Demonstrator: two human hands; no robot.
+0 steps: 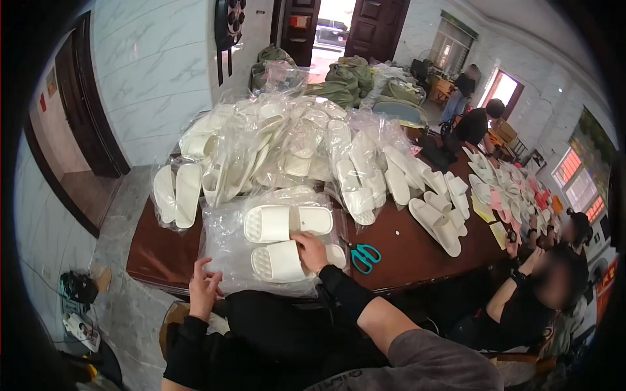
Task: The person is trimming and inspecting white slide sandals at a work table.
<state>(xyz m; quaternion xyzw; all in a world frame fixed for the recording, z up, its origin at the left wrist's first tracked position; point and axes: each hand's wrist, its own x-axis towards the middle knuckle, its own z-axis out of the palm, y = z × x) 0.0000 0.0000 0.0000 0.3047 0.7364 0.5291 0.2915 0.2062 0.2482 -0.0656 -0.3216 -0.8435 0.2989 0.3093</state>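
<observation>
Two white slippers lie side by side on clear plastic bags (pixel 225 244) in front of me, toes to the left. My right hand (pixel 312 251) is closed on the nearer slipper (pixel 282 262), fingers at the inner edge of its strap; they partly hide its footbed. The farther slipper (pixel 272 223) lies just beyond it, untouched. At the near left edge of the bags, my left hand (pixel 205 289) is raised with fingers apart and nothing in it. Teal-handled scissors (pixel 365 258) lie right of my right hand.
Bagged white slippers (pixel 267 140) heap across the back of the dark red table (pixel 156 251). Unbagged slippers (pixel 438 223) lie to the right. Co-workers sit along the right side, one person (pixel 515 306) close by. Green sacks (pixel 352 78) stand near the doorway.
</observation>
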